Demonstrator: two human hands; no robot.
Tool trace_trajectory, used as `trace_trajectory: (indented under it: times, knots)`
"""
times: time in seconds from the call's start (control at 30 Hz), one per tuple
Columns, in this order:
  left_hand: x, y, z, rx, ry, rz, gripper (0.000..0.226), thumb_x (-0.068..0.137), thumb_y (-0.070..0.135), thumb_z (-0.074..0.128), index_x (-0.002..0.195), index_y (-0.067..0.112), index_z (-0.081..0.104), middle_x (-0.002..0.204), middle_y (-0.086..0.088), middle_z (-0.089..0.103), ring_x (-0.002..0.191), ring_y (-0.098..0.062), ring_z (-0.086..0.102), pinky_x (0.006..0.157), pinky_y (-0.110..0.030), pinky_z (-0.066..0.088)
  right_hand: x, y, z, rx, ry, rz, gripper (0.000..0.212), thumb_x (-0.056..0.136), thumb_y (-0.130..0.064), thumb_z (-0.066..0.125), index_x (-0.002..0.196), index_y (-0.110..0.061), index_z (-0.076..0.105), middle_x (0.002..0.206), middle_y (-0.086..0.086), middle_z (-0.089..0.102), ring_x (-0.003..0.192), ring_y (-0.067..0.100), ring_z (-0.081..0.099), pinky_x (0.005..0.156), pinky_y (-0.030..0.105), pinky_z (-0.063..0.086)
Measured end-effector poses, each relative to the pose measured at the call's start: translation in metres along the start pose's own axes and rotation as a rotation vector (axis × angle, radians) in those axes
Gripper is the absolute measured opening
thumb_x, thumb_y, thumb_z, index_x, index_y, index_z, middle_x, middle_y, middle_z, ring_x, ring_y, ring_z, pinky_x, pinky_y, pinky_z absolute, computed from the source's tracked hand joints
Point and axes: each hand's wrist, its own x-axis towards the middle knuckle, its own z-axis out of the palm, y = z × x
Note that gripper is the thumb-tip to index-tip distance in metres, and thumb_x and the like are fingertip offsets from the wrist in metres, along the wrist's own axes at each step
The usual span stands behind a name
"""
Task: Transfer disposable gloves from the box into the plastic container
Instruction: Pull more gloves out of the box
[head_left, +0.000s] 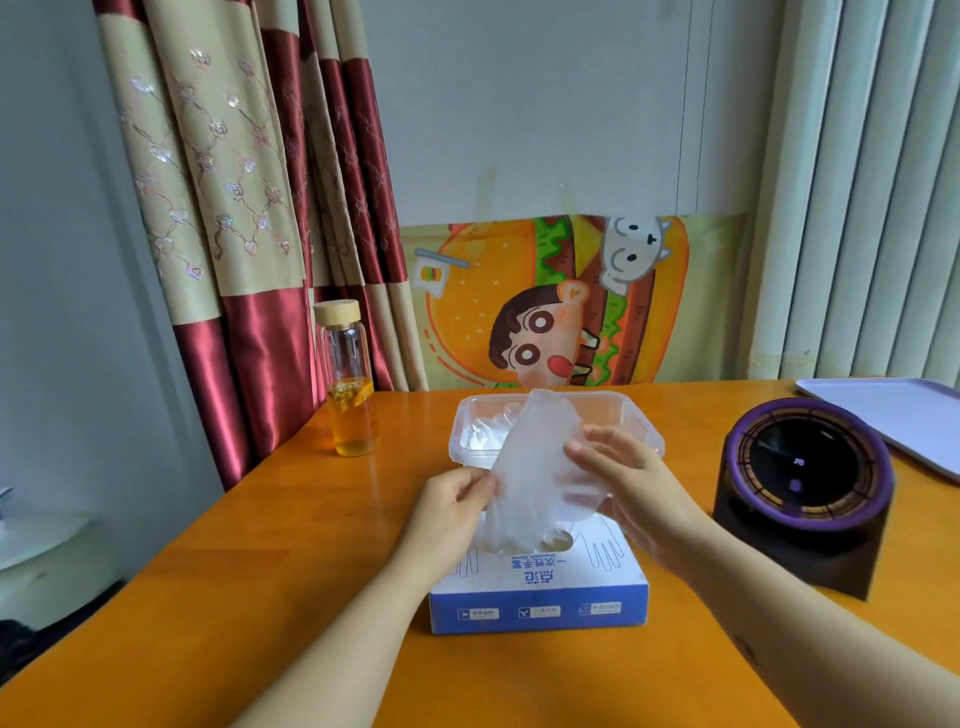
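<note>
My left grip (457, 499) and right grip (618, 467) both pinch a clear disposable glove (530, 462) above the blue glove box (540, 603), just before the plastic container (636, 415).

Tray (893, 415) cut by right edge; glove (535, 467) hides near wall of container (623, 410); box (540, 592) labels illegible.

Orange table (218, 597) (patterned curtain (234, 208) behind)

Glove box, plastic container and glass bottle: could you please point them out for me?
glove box (540, 608), head view, blue front face.
plastic container (615, 410), head view, bare far-right wall.
glass bottle (347, 379), head view, middle of the glass body.
</note>
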Motion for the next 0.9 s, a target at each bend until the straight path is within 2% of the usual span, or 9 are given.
trace_trajectory:
  times: [0.13, 0.3, 0.4, 0.47, 0.57, 0.63, 0.73, 0.83, 0.9]
  knots:
    - [-0.003, -0.002, 0.000, -0.160, 0.023, -0.115, 0.018, 0.100, 0.027, 0.046, 0.103, 0.030, 0.064, 0.106, 0.015, 0.067, 0.100, -0.001, 0.060, 0.069, -0.019, 0.049, 0.001, 0.004, 0.003, -0.297, -0.038, -0.074, 0.008, 0.086, -0.016, 0.067, 0.090, -0.009, 0.067, 0.087, 0.007, 0.072, 0.081, 0.020, 0.068, 0.074, 0.024, 0.055]
    - [-0.003, -0.001, 0.001, -0.340, 0.082, -0.251, 0.020, 0.099, 0.025, 0.049, 0.112, 0.020, 0.063, 0.111, 0.007, 0.067, 0.107, -0.010, 0.060, 0.069, -0.026, 0.051, 0.006, 0.009, -0.002, -0.307, 0.060, -0.054, 0.025, 0.081, -0.023, 0.072, 0.082, 0.000, 0.063, 0.067, 0.006, 0.064, 0.061, 0.009, 0.060, 0.063, 0.020, 0.050]
    - [-0.004, 0.002, 0.002, -0.398, 0.108, -0.271, 0.019, 0.099, 0.024, 0.050, 0.109, 0.017, 0.065, 0.109, 0.001, 0.069, 0.105, -0.015, 0.062, 0.075, -0.033, 0.053, 0.000, 0.008, -0.004, -0.162, 0.051, -0.030, 0.030, 0.075, -0.029, 0.074, 0.077, -0.005, 0.056, 0.059, 0.002, 0.053, 0.056, 0.008, 0.053, 0.064, 0.022, 0.047]
    - [-0.006, 0.004, 0.002, -0.467, 0.119, -0.304, 0.018, 0.098, 0.023, 0.051, 0.108, 0.015, 0.064, 0.109, -0.003, 0.069, 0.105, -0.019, 0.063, 0.077, -0.039, 0.054, -0.003, 0.007, -0.006, -0.007, 0.033, -0.010, 0.029, 0.074, -0.030, 0.071, 0.071, -0.009, 0.052, 0.058, 0.002, 0.051, 0.059, 0.012, 0.049, 0.070, 0.028, 0.046]
    - [-0.009, 0.007, 0.000, -0.562, 0.098, -0.320, 0.018, 0.098, 0.021, 0.051, 0.109, 0.012, 0.062, 0.109, -0.006, 0.069, 0.104, -0.021, 0.063, 0.074, -0.042, 0.054, 0.001, 0.002, -0.009, -0.002, 0.034, -0.008, 0.026, 0.082, -0.025, 0.069, 0.067, -0.014, 0.051, 0.063, -0.001, 0.055, 0.063, 0.014, 0.048, 0.071, 0.030, 0.044]
    - [-0.006, 0.010, -0.002, -0.613, 0.093, -0.350, 0.017, 0.098, 0.020, 0.050, 0.109, 0.012, 0.061, 0.108, -0.007, 0.068, 0.102, -0.021, 0.063, 0.078, -0.045, 0.054, 0.004, -0.002, -0.007, -0.044, 0.054, -0.065, 0.018, 0.085, -0.020, 0.067, 0.079, -0.013, 0.052, 0.084, -0.005, 0.064, 0.067, 0.013, 0.053, 0.066, 0.027, 0.045]
    - [-0.002, 0.009, -0.003, -0.652, 0.081, -0.385, 0.017, 0.099, 0.020, 0.049, 0.108, 0.015, 0.062, 0.109, -0.006, 0.068, 0.103, -0.021, 0.062, 0.082, -0.048, 0.052, 0.006, -0.002, -0.004, -0.316, -0.007, -0.340, 0.032, 0.087, -0.012, 0.066, 0.114, -0.022, 0.053, 0.115, -0.016, 0.058, 0.078, 0.008, 0.058, 0.067, 0.025, 0.053]
    - [0.005, 0.009, -0.009, -0.710, 0.052, -0.422, 0.020, 0.099, 0.022, 0.049, 0.110, 0.017, 0.065, 0.112, -0.008, 0.068, 0.106, -0.026, 0.061, 0.080, -0.053, 0.053, 0.008, 0.009, 0.001, -0.822, -0.218, -0.530, 0.018, 0.088, -0.011, 0.064, 0.096, -0.026, 0.059, 0.090, -0.021, 0.060, 0.069, 0.003, 0.056, 0.066, 0.013, 0.046]
    - [0.008, 0.012, -0.016, -0.778, 0.023, -0.447, 0.023, 0.099, 0.023, 0.050, 0.115, 0.016, 0.065, 0.116, -0.011, 0.067, 0.110, -0.030, 0.061, 0.081, -0.058, 0.053, 0.012, 0.021, -0.001, -1.004, -0.316, -0.477, 0.007, 0.088, -0.012, 0.062, 0.087, -0.017, 0.066, 0.086, -0.008, 0.064, 0.074, 0.008, 0.057, 0.072, 0.023, 0.050]
